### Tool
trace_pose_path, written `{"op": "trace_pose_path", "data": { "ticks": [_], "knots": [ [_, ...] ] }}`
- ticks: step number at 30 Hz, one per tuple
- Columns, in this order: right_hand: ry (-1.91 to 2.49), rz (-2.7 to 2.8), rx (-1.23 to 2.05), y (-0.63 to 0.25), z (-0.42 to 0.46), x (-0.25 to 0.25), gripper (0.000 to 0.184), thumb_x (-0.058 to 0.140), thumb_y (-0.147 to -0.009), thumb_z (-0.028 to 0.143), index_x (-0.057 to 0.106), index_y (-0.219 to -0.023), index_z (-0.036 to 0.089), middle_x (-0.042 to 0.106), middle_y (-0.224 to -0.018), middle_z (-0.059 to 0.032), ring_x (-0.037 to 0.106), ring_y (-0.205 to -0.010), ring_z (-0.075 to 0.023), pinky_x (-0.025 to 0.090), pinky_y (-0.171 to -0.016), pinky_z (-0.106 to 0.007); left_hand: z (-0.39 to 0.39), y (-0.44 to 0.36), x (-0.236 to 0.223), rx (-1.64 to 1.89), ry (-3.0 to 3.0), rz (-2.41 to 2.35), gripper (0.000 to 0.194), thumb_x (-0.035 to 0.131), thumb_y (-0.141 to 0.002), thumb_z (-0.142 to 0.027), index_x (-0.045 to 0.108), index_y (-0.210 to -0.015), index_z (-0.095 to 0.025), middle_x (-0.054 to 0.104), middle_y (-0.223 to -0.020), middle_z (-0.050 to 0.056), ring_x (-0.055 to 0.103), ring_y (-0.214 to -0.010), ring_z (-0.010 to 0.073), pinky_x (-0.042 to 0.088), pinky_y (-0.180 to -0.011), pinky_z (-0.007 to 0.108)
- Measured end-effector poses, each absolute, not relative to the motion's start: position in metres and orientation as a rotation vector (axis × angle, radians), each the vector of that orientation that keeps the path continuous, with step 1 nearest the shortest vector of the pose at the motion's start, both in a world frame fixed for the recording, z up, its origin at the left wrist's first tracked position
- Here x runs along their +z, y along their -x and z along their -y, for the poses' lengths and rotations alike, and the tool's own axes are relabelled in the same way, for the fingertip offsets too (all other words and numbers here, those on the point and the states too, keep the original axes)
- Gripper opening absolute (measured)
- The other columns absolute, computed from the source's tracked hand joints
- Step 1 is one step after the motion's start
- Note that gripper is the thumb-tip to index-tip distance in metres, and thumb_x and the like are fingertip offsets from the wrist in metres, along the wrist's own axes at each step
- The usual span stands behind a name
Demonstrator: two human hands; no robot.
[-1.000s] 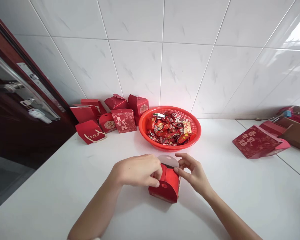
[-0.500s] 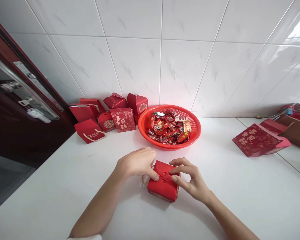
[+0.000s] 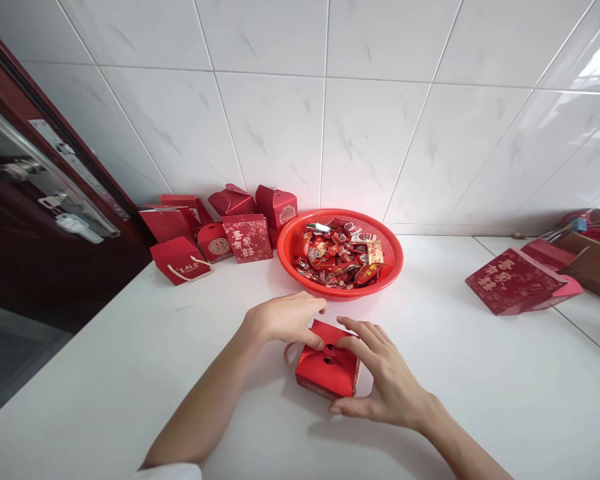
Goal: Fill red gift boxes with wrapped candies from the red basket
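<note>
A small red gift box [image 3: 325, 373] with twisted cord handles lies on the white tabletop in front of me. Its top flaps are folded inward, with two small cut-out holes near the middle. My left hand [image 3: 290, 320] is at the far left of the box, thumb pressing on the top flap and fingers curled toward the back edge. From the right, my right hand [image 3: 383, 367] spans the box: the index finger touches the flap by a hole, and the thumb is at the front edge. Part of the flaps is hidden beneath my fingers.
A red plastic basket [image 3: 399, 257] of wrapped sweets stands behind the box. Several red gift boxes [image 3: 247, 238] cluster at the back left. A dark red box [image 3: 513, 280] and a brown carton [image 3: 595, 263] are on the right. A door [image 3: 45, 220] borders the left.
My right thumb has moved from the top flap down to the front edge, opening that hand wider. My left hand has shifted slightly right, its thumb nearer the holes.
</note>
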State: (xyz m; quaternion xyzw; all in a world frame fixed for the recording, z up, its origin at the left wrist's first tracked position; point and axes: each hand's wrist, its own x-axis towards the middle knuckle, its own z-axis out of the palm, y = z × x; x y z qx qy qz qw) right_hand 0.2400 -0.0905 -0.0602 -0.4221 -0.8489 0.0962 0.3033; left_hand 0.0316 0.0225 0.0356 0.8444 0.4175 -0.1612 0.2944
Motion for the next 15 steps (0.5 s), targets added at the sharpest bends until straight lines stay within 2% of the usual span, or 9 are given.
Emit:
{"op": "trace_pose_path", "data": {
  "ticks": [4,7,10,13,15],
  "knots": [
    [1.202,2.287,0.242,-0.238,0.098,-0.057,0.071,0.083,-0.077,0.056,0.057,-0.132,0.019,0.054,-0.151,-0.0245,0.061,-0.127,-0.0400,0.054,-0.099,-0.054,-0.024,-0.036,0.036,-0.480,-2.291,-0.987,0.026,0.068,-0.081,-0.043,0.068,-0.091,-0.019,0.074,-0.093,0.007,0.067,-0.081,0.0252,0.039,-0.057,0.031],
    [1.221,2.233,0.341,-0.241,0.098,-0.056,0.060,0.081,-0.079,0.039,0.056,-0.131,0.020,0.059,-0.143,-0.0212,0.064,-0.123,-0.0355,0.057,-0.097,-0.049,-0.024,-0.034,0.038,-0.455,-2.274,-0.937,0.024,0.064,-0.085,-0.044,0.068,-0.088,-0.020,0.074,-0.085,0.005,0.066,-0.074,0.0228,0.039,-0.057,0.030],
    [1.199,2.154,0.485,-0.251,0.093,-0.055,0.057,0.079,-0.081,0.034,0.056,-0.132,0.022,0.061,-0.139,-0.0180,0.064,-0.123,-0.0315,0.058,-0.097,-0.044,-0.024,-0.031,0.039,-0.364,-2.263,-0.904,0.034,0.059,-0.091,-0.048,0.070,-0.107,-0.020,0.077,-0.107,0.007,0.070,-0.094,0.0245,0.047,-0.070,0.029],
    [1.186,2.083,0.600,-0.268,0.087,-0.054,0.055,0.081,-0.082,0.036,0.057,-0.130,0.024,0.058,-0.143,-0.0170,0.062,-0.128,-0.0307,0.057,-0.101,-0.043,-0.024,-0.032,0.037,-0.240,-2.260,-0.909,0.050,0.054,-0.096,-0.052,0.062,-0.134,-0.021,0.068,-0.139,0.010,0.066,-0.120,0.0262,0.049,-0.088,0.029],
    [1.173,2.046,0.665,-0.280,0.084,-0.053,0.053,0.081,-0.081,0.034,0.058,-0.128,0.025,0.056,-0.146,-0.0165,0.061,-0.131,-0.0312,0.056,-0.103,-0.044,-0.025,-0.035,0.036,-0.222,-2.240,-0.863,0.052,0.053,-0.096,-0.053,0.061,-0.136,-0.021,0.067,-0.140,0.010,0.065,-0.123,0.0271,0.050,-0.092,0.030]
  ]
}}
